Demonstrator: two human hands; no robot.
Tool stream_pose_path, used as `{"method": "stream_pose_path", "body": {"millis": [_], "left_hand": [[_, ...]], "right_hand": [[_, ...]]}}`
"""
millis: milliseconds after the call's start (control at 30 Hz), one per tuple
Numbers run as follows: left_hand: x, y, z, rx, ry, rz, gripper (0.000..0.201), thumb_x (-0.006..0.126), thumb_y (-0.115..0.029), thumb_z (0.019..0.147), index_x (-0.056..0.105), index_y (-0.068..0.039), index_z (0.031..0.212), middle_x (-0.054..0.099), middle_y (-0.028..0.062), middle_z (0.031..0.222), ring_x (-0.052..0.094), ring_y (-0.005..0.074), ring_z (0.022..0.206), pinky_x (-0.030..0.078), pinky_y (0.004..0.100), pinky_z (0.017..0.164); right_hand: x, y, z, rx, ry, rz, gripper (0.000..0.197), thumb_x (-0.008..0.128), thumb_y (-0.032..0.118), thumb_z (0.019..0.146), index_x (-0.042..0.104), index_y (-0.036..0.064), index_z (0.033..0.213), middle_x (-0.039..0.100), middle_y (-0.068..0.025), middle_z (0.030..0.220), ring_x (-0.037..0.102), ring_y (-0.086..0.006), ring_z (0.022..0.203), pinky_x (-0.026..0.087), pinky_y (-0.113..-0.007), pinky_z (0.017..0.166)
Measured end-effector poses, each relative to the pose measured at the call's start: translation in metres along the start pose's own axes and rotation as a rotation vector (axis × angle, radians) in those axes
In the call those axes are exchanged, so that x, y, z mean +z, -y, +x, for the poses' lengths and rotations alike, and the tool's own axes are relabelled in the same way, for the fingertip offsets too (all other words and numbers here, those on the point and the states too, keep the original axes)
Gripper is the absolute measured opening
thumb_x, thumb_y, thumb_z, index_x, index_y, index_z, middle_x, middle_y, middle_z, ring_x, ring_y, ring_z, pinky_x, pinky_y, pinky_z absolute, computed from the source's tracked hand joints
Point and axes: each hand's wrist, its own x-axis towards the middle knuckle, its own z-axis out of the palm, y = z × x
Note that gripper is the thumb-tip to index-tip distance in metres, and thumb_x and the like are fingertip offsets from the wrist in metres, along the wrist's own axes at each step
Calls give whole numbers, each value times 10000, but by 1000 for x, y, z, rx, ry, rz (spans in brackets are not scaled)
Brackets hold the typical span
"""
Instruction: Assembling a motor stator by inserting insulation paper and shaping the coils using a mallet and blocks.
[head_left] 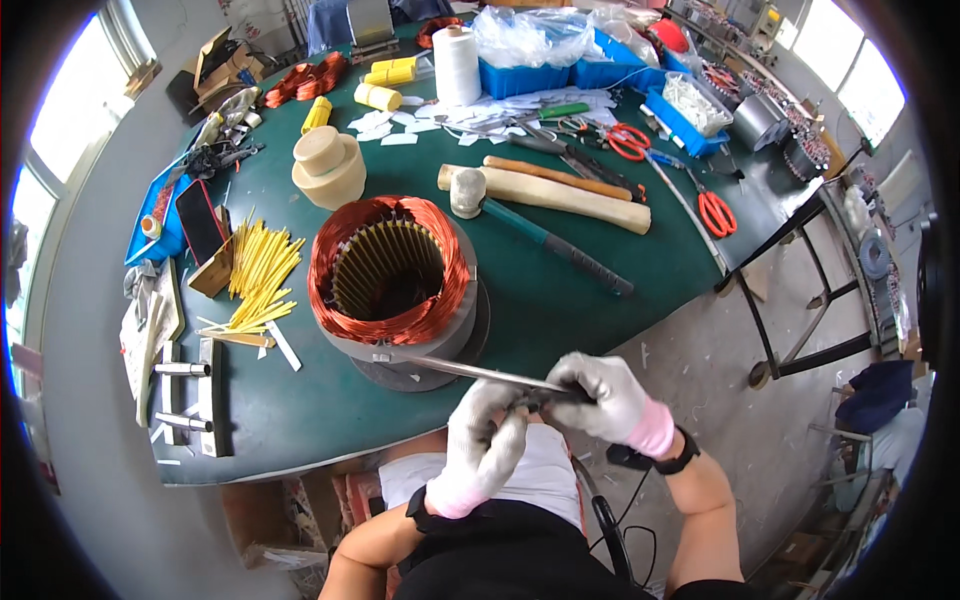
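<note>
In front of my body, both gloved hands are close together just off the table's near edge. My right hand (605, 395) is closed around the dark end of a long thin metal tool (455, 368), whose bright shaft points left toward the stator. My left hand (485, 435) has its fingers pinched by a small dark piece under the shaft; that piece is too hidden to name. Beyond the hands stands a round motor stator (470, 325) with a thick ring of red-brown copper windings (330, 300) and yellow slot strips inside. The shaft's tip appears near its lower rim.
On the green table (560, 330) lie a mallet (555, 250), wooden sticks (590, 205), red-handled scissors (715, 213) and yellow strips (262, 270). A phone (202, 222) leans at left by a metal frame (208, 400). Blue bins (690, 120) line the back; a cart (800, 350) stands right.
</note>
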Motion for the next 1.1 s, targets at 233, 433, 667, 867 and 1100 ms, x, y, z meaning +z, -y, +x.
{"method": "stream_pose_path", "body": {"millis": [233, 433, 667, 867, 1100], "left_hand": [[-48, -53, 19, 299, 50, 765, 284, 509, 80, 734, 563, 12, 1005, 562, 186, 1009, 567, 327, 896, 462, 414, 842], [-77, -145, 4, 619, 232, 1107, 459, 574, -254, 804, 420, -146, 1223, 580, 117, 1101, 595, 269, 869, 469, 532, 817], [-81, -96, 43, 593, 133, 1033, 298, 580, 29, 631, 575, -41, 921, 600, 169, 1053, 561, 397, 1021, 436, 536, 890], [-128, -11, 73, 431, 105, 1044, 317, 528, -302, 866, 608, -43, 1031, 575, 136, 1032, 480, 366, 1170, 280, 550, 1052], [-121, 15, 76, 524, 15, 906, 318, 498, -335, 866, 603, -54, 972, 587, 120, 992, 512, 370, 1109, 279, 579, 1047]], "right_hand": [[-109, -57, 65, -161, -302, -1050, 312, 671, 196, 792, 589, 64, 1062, 583, -138, 1079, 583, -309, 1016, 464, -410, 846], [-60, -74, 104, -150, -141, -1066, 527, 671, 235, 777, 516, 183, 1278, 471, -137, 1254, 441, -370, 1193, 369, -485, 996], [-99, -117, 124, 21, -43, -994, 530, 494, 17, 850, 432, 204, 1342, 493, -164, 1239, 483, -381, 1167, 404, -479, 1004], [-117, -107, 167, 277, -11, -1135, 536, 465, 2, 849, 410, 181, 1351, 463, -231, 1247, 489, -433, 1165, 407, -492, 1003], [-92, -91, 182, 5, -184, -1383, 259, 470, 181, 929, 601, 154, 1150, 565, -163, 1105, 583, -337, 1018, 513, -467, 765]]}}
